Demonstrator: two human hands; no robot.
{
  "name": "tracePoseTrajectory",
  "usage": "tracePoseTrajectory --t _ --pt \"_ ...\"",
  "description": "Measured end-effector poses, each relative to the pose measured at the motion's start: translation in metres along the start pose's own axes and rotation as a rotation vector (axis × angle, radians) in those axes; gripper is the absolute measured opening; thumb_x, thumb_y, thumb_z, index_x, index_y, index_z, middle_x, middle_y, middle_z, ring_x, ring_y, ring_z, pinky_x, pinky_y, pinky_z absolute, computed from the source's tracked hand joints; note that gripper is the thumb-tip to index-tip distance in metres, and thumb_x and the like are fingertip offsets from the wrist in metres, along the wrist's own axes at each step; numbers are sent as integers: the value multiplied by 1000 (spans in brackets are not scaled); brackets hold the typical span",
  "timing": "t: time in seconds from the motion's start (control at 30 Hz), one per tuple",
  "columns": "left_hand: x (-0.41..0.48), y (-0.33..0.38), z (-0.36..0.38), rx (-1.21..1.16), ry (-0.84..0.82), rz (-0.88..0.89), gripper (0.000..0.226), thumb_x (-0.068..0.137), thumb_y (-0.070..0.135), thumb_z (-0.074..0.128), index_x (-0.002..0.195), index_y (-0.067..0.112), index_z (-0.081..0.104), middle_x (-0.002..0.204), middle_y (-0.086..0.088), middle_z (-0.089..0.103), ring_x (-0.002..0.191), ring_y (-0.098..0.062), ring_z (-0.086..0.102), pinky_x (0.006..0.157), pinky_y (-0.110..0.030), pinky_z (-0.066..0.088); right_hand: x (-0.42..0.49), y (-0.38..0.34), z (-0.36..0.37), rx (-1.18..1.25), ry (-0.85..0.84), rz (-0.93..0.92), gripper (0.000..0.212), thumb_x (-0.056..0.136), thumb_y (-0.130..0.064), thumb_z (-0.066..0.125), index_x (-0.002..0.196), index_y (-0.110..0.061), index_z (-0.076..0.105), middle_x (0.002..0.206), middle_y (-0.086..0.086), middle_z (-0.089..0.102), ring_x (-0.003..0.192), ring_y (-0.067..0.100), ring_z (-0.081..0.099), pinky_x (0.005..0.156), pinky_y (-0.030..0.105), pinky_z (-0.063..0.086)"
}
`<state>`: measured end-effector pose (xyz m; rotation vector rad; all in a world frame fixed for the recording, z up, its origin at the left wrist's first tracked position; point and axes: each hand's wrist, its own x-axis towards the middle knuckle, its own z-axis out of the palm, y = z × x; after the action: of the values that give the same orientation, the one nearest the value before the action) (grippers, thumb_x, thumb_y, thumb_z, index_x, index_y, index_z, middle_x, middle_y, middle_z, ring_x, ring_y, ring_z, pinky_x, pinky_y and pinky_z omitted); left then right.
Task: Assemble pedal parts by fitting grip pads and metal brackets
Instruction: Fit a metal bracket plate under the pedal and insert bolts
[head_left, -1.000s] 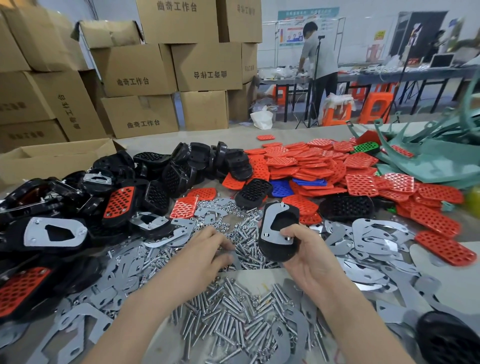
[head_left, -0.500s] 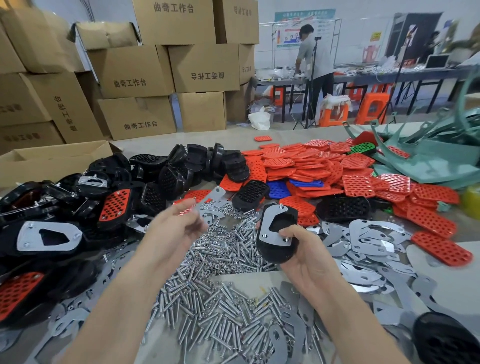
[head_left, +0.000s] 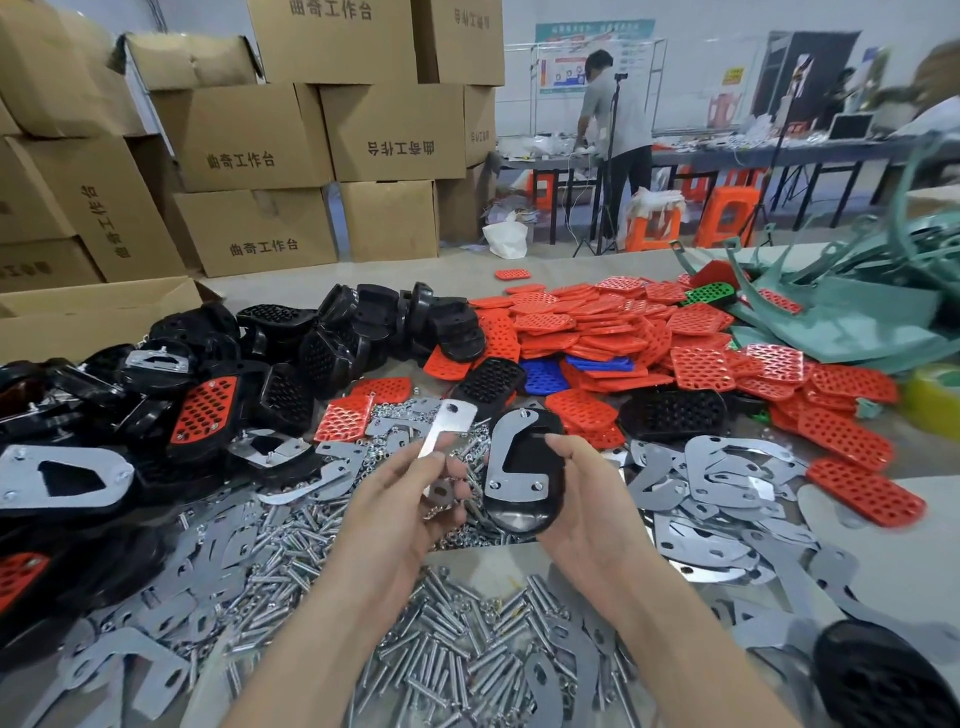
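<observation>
Finished black pedals (head_left: 202, 410) piled off to my left. My left hand (head_left: 415, 499) is pinching a loose metal bracket (head_left: 447, 431), held just beside the black pedal body (head_left: 524, 467) gripped in my right hand (head_left: 587, 499). Red grip pads (head_left: 623, 332) heaped further right.

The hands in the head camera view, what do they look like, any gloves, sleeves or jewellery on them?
Both are bare. The left hand and the right hand wear no gloves, and no rings, watch or wristband show. Both forearms are uncovered right down to the bottom edge of the picture, so no sleeve is visible. The fingernails look short and plain. No markings, tape or bandages can be seen on either hand.
</observation>
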<state>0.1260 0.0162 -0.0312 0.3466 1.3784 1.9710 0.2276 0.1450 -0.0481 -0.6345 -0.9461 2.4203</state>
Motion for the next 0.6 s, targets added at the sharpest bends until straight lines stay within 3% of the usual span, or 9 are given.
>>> tracePoseTrajectory --t 0.1,0.2,0.3,0.4,0.5,0.6 --pt "0 0 2 -14 4 20 21 102 22 56 95 12 73 75 -3 59 73 -17 58 66 -30 57 -4 2 4 -33 -20 2 41 104 -24 44 135 -6 63 129 21 70 110 32 66 107 51 48" --pt "2 -2 -1 24 20 35 32 101 28 55 107 3 75 77 -2 60 83 -19 56 78 -34 52 -6 3 7 -47 -24 12 41 107 -26 43 136 -7 64 128 13 71 111 29 66 98 42 51" --pt "-1 -3 -2 75 -18 56 24 94 24 61 107 19 80 93 2 72 93 -12 65 91 -31 49 -8 3 10 -29 -18 36 43 107 -26 42 141 -6 61 120 9 68 109 26 62 94 37 47" --pt "-3 -4 0 196 -36 102 26 95 14 63 112 28 76 113 9 75 107 -2 68 101 -26 46 -8 3 12 -89 -11 38 40 107 -29 43 133 -9 67 122 12 75 102 24 72 87 35 56" --pt "-3 -7 1 356 -41 172 30 95 18 67 116 40 69 110 13 75 108 1 67 93 -19 45 -10 3 14 -132 -6 31 40 108 -28 41 133 -9 66 120 15 76 109 27 72 90 38 56" --pt "0 -9 0 332 8 191 33 91 18 72 114 40 63 98 11 75 100 2 69 84 -15 44 -10 3 16 -120 25 28 39 109 -25 41 134 -5 64 123 19 74 119 36 68 97 41 54"
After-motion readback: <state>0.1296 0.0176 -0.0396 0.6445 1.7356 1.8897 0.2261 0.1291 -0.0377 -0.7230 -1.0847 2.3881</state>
